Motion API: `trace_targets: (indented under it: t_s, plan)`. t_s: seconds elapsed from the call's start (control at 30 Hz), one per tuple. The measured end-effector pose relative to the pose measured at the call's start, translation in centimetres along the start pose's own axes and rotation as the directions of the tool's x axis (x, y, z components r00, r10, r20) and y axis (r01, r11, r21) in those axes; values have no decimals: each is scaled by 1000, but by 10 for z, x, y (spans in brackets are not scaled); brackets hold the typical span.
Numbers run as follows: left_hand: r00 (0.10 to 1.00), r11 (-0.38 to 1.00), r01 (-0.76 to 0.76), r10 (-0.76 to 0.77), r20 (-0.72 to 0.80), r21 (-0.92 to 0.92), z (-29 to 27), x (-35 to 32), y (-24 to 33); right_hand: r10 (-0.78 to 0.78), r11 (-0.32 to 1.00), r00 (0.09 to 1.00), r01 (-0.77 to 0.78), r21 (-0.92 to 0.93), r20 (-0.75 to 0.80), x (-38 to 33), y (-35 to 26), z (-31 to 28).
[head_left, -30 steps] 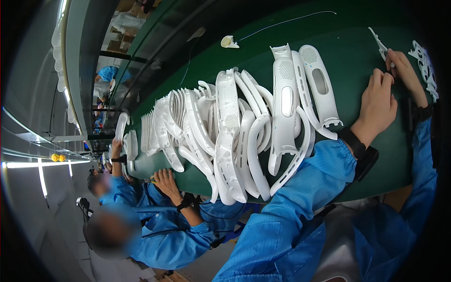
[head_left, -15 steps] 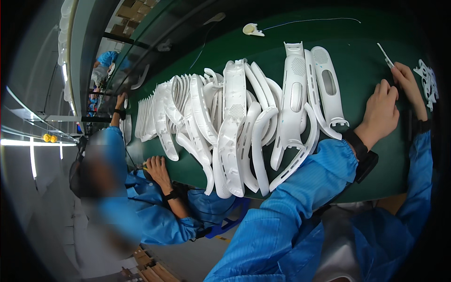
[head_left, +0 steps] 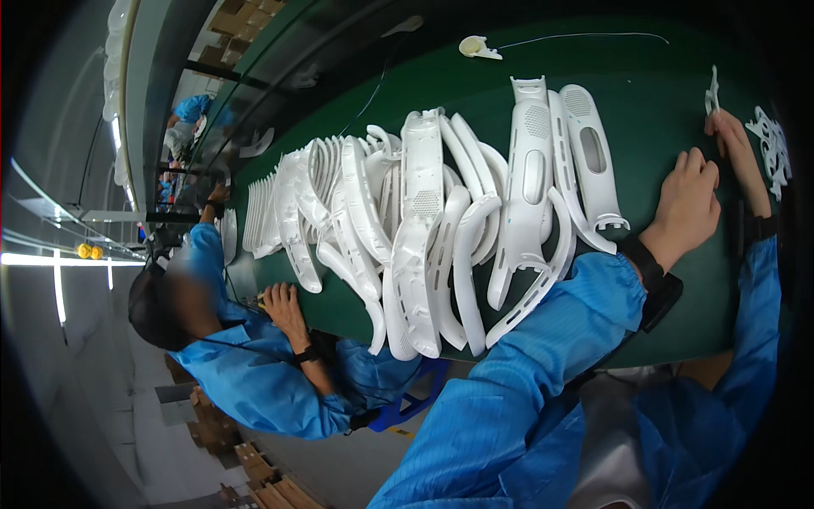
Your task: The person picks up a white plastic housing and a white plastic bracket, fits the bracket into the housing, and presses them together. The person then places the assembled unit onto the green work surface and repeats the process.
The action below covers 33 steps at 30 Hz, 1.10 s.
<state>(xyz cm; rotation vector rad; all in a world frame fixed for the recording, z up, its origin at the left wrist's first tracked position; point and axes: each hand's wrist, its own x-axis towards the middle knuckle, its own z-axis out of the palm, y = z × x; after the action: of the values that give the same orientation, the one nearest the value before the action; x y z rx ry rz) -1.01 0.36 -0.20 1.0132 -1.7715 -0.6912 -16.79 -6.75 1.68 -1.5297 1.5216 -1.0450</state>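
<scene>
A small thin white plastic part point(head_left: 712, 92) is pinched upright in the fingertips of my right hand point(head_left: 736, 146), over the green table at the far right. My left hand point(head_left: 683, 204) rests on the table just left of it, fingers curled in; its palm side is hidden, so whatever it may hold does not show. Beside the right hand lies a small heap of white plastic clips point(head_left: 770, 151). Left of my left hand stands a long white shell with an oval opening point(head_left: 591, 144), next to another white perforated shell point(head_left: 530, 170).
Many curved white shells point(head_left: 424, 220) lie piled across the green table point(head_left: 670, 339). Beyond them lies a round part with a thin wire point(head_left: 475, 47). At left a co-worker in blue point(head_left: 263, 373) sits with a hand point(head_left: 287, 314) on the table edge.
The white part in my right hand has turned more upright. My left hand has stayed still. The round part with its wire has shifted right, and the co-worker's head has moved.
</scene>
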Motion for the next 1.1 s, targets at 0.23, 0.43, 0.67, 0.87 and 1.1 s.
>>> trace_targets:
  t_s: [0.23,0.43,0.67,0.87,1.1]
  plan:
    - [999,1000,5,-5,33,6,-4,0,1,23,998,992,-16,-54,128,5,4,-8]
    - [999,1000,5,-6,54,16,-4,0,3,-87,984,989,104,-145,124,11,15,-13]
    - [999,1000,-11,10,38,29,-4,0,1,28,994,994,-17,-104,108,12,20,-10]
    - [999,999,-15,14,35,40,-4,-1,1,27,995,994,-17,-93,109,10,19,-8]
    - [999,999,-22,21,27,44,-3,-1,0,30,992,983,-7,-122,181,11,12,-10]
